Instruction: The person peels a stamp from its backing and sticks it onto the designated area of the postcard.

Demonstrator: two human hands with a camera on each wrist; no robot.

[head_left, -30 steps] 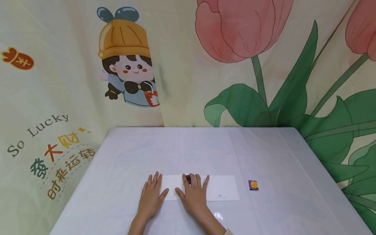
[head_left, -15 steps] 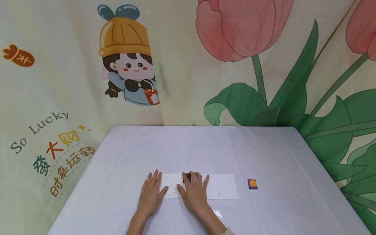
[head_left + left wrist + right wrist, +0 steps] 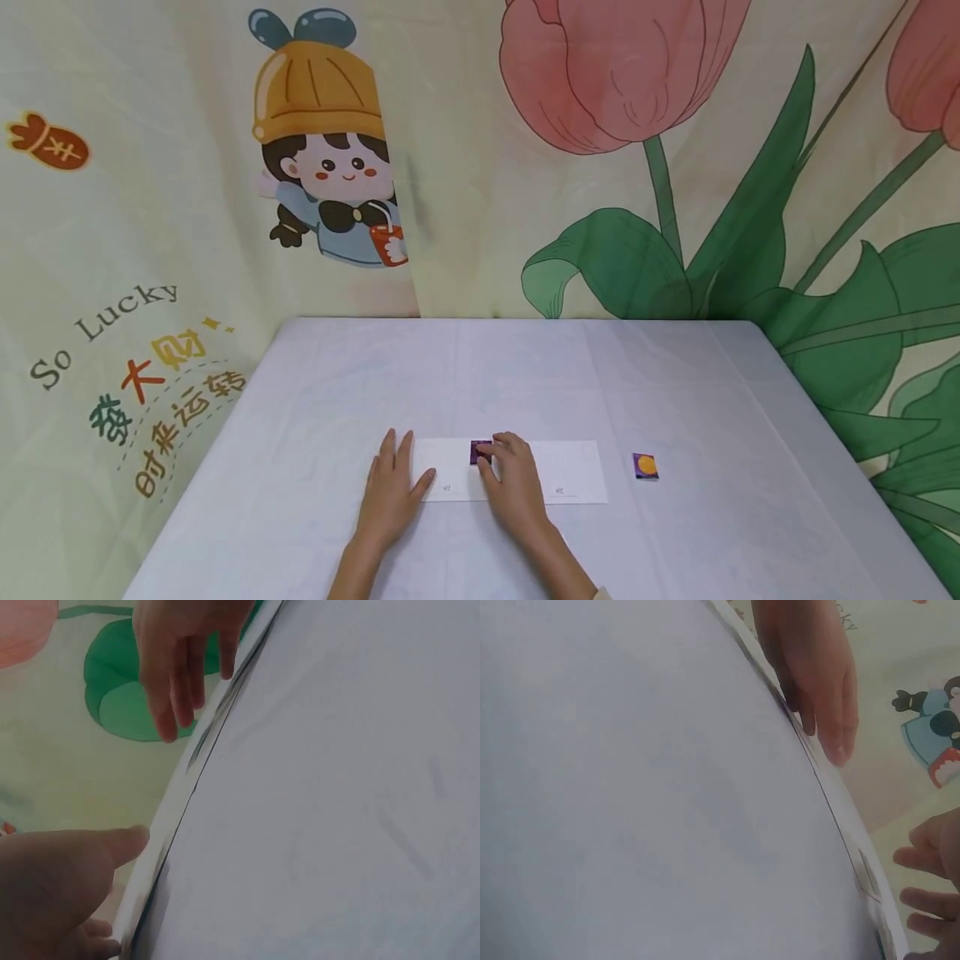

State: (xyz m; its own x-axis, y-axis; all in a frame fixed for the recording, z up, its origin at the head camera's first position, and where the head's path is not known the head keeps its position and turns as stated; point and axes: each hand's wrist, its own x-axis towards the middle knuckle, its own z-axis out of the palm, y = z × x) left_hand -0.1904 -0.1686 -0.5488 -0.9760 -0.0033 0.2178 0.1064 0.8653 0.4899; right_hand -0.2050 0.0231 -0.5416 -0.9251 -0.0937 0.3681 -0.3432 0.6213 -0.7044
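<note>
A long white paper strip (image 3: 517,471) lies flat across the table in the head view. Resting on its left end, my left hand (image 3: 390,500) has its fingers spread and extended. A small dark purple square (image 3: 478,452) sits on the strip near its far edge, left of the middle. My right hand (image 3: 513,483) is just right of that square, its fingers loosely bent and partly over the square's right edge. Whether the fingertips touch it I cannot tell. The wrist views show both hands, the left (image 3: 60,889) and the right (image 3: 939,862), beside the strip's thin edge.
A second small purple square with a yellow-orange disc (image 3: 646,467) lies on the table right of the strip. The white-covered table (image 3: 525,375) ends at a printed cloth backdrop (image 3: 465,208) with tulips and a cartoon figure.
My right hand has drawn back to the right and bent its fingers, uncovering more of the dark purple square. My left hand stays on the strip's left end.
</note>
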